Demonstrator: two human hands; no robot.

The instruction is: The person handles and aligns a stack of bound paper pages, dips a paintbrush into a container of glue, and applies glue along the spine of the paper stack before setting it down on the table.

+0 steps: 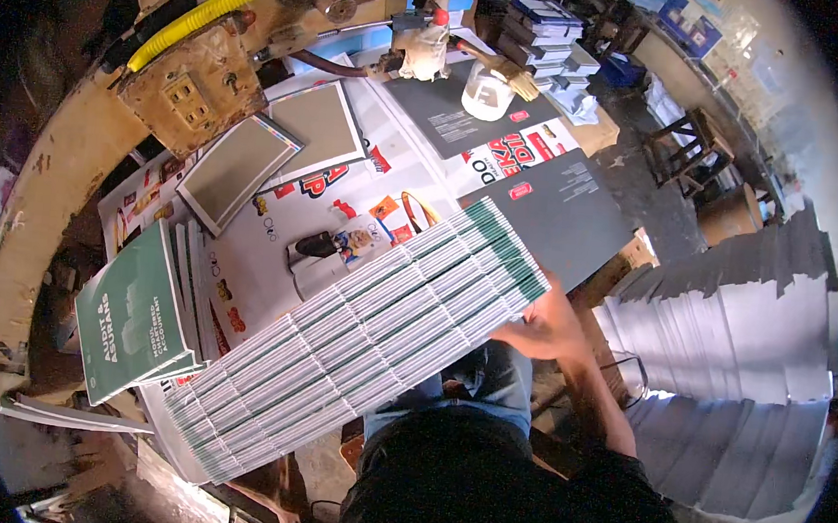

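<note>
A long row of sewn book blocks [355, 340] lies slantwise in front of me, spines up, with white thread crossing the folded sections and green sheets at the ends. My right hand [546, 324] grips its far right end; the thumb side shows and some fingers are hidden beneath. My left arm [276, 494] reaches to the near left end, where the row covers the hand and its fingers. Beside that end stands a set of green-covered books [138, 315], with further books behind the front cover.
Printed sheets [253, 279] cover the table. On it lie two framed panels [240, 173], dark grey sheets [563, 218], and a white glue tub [487, 93] with a brush [510, 72]. Stacked books [542, 32] stand behind. Large paper piles [725, 332] are at right, near a wooden stool [690, 140].
</note>
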